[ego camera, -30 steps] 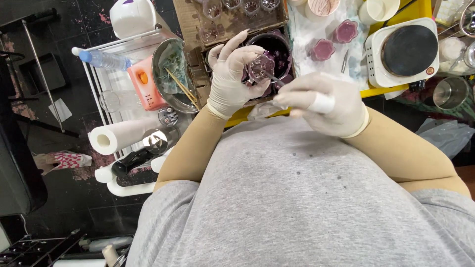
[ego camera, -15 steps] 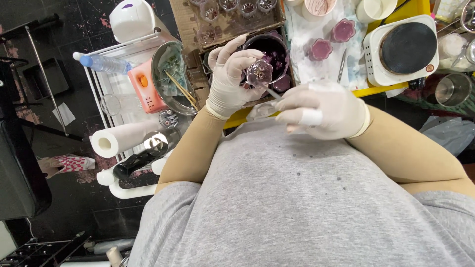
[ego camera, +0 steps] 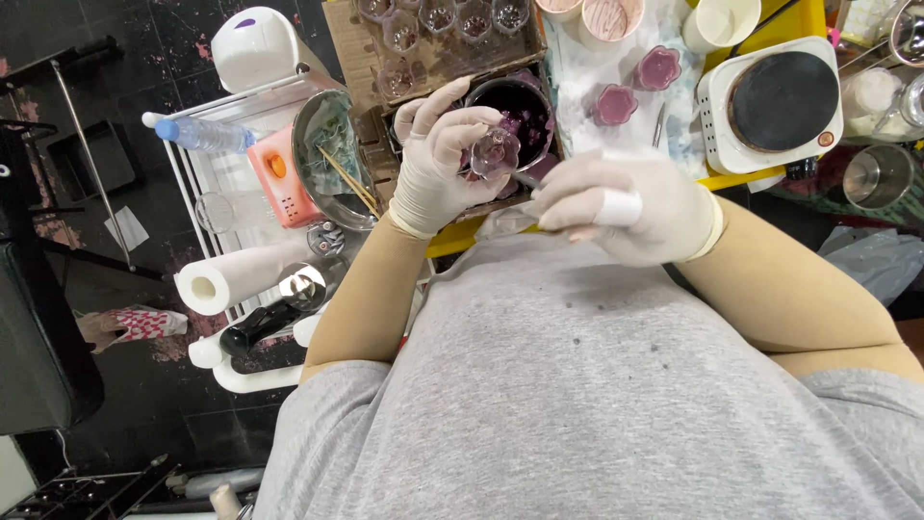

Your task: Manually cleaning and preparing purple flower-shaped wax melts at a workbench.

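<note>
At the far left, at about nine o'clock from the hands, a paper towel roll [ego camera: 229, 274] lies on its side on a white wire rack [ego camera: 197, 207], with a clear water bottle [ego camera: 199, 135] above it and an orange and white device [ego camera: 276, 173] beside a metal bowl [ego camera: 332, 154] that carries two wooden sticks [ego camera: 348, 179]. Toward eleven o'clock a cardboard tray [ego camera: 433, 43] holds a row of small clear cups.

The left hand [ego camera: 438, 159], gloved, has its grip clenched around a small clear flower-shaped mould [ego camera: 495, 151], fingers wrapped about its side and the thumb lifted. The mould sits above the near rim of a dark bowl of purple pieces [ego camera: 515, 111], just ahead of the chest, with its open face turned up toward the camera.

A thin metal tool [ego camera: 527, 180] runs from the mould's lower edge toward four o'clock, its long axis slanting from ten to four, tip at the mould. The right hand [ego camera: 630, 207], also gloved, pinches the tool's near end, with a white band around one finger.

At one o'clock two filled purple flower moulds [ego camera: 635, 87] rest on a stained white cloth [ego camera: 597, 67] on the yellow counter [ego camera: 760, 175]. Farther right, at two o'clock, stands a white hot plate [ego camera: 775, 101], then a steel pot [ego camera: 878, 175].
</note>
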